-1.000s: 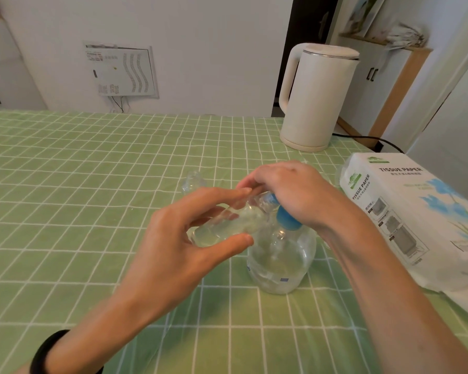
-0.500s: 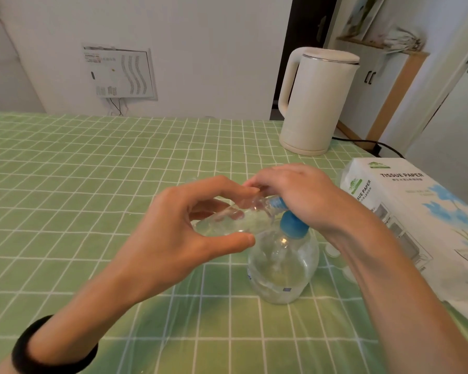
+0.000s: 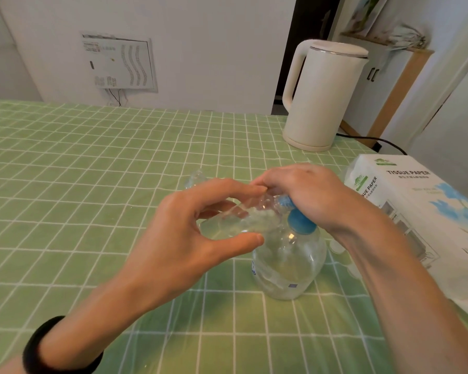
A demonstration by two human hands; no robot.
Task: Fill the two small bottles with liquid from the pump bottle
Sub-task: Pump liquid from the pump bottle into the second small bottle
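A clear round pump bottle with a blue pump head stands on the green checked tablecloth. My right hand rests on top of the pump head, palm down. My left hand holds a small clear bottle tilted on its side between thumb and fingers, its mouth up against the pump's nozzle. Some clear liquid shows inside it. A second small clear bottle stands on the cloth just behind my left hand, partly hidden by my fingers.
A white electric kettle stands at the back right, its black cord trailing right. A pack of tissue paper lies at the right edge, close to my right forearm. Small white caps lie between the pump bottle and the pack.
Both hands and the tilted small bottle stay at the pump nozzle. The view has shifted slightly; the small bottle sits a little more level in my left hand.
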